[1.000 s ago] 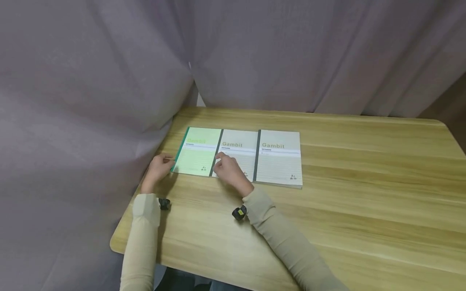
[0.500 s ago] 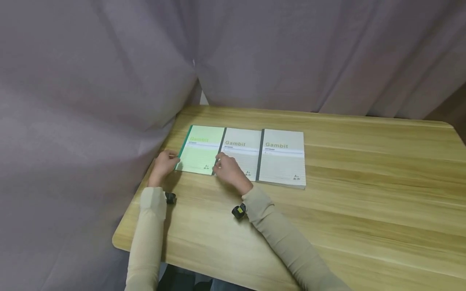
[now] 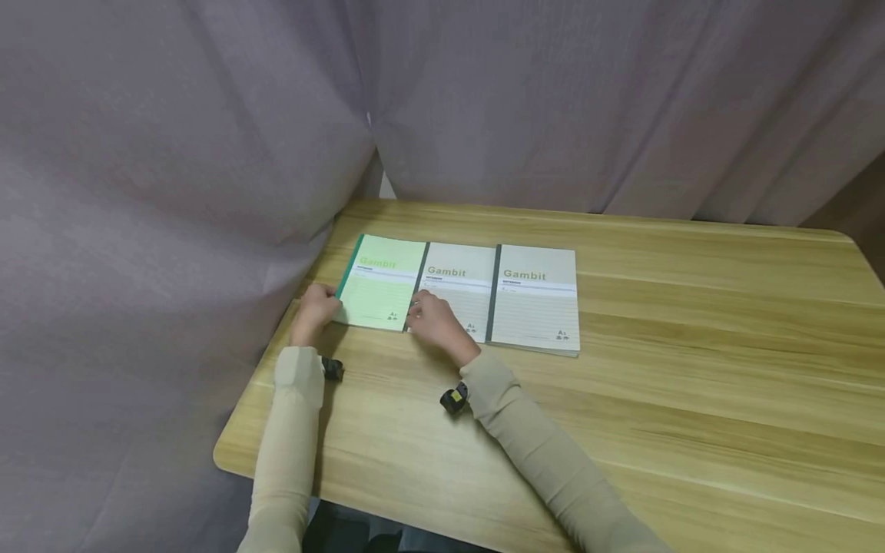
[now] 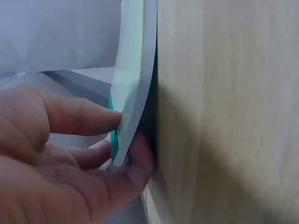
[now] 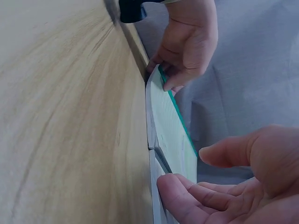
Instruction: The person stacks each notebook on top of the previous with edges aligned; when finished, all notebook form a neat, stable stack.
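Three "Gambit" notebooks lie side by side in the head view. The leftmost is a green notebook (image 3: 379, 296) with a dark green spine. To its right are a grey middle notebook (image 3: 462, 265) and a grey right-hand notebook (image 3: 535, 311), both dark-spined. My left hand (image 3: 315, 311) pinches the green notebook's near spine corner, thumb on the cover and fingers beneath; the left wrist view shows that corner bent up off the wood. My right hand (image 3: 437, 322) is over the seam between the green and middle notebooks. Its fingertips (image 5: 170, 186) are right at the middle notebook's spine, the thumb apart from them.
The notebooks rest on a wooden table (image 3: 691, 346) that extends far to the right. A grey curtain (image 3: 242, 153) hangs along its left side and back. Black wrist cameras, such as the right one (image 3: 454, 400), sit under both cuffs.
My left hand has moved right and forward onto the green notebook's spine edge and now pinches it, with that edge raised slightly. The right hand has stayed nearly still. The head view has shifted a little.
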Demonstrator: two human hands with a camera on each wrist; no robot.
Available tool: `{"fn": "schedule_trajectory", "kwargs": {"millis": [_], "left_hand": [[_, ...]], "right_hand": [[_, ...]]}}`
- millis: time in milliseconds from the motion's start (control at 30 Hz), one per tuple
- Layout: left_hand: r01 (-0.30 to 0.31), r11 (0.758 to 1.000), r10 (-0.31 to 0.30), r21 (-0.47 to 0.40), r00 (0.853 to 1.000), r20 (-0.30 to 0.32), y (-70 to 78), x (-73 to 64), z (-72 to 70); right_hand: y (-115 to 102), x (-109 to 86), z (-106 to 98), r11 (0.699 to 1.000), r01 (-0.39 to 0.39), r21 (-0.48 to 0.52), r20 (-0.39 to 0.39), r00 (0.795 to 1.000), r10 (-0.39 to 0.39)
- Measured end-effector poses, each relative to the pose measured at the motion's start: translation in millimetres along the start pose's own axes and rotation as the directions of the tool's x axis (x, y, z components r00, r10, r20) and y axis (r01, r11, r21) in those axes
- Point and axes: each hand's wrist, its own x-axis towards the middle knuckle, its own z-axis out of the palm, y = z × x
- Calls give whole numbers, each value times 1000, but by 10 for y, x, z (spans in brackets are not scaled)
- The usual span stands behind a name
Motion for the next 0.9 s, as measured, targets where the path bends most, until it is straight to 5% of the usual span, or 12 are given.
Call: {"fn": "schedule_trajectory", "kwargs": {"millis": [333,667,900], "left_hand": [[77,972,-73,-224,997,24,26,-68,-32],[112,952,-109,-285,994,26,56,-56,-13],[92,951,-65,-295,993,103,118,-71,-31]], "right_hand": [[2,13,-6,999,-26,38,4,1000,26],[-23,27,-57,998,-42,41,40,998,40],[0,24,-105,992,-87,88,-13,996,89]]}}
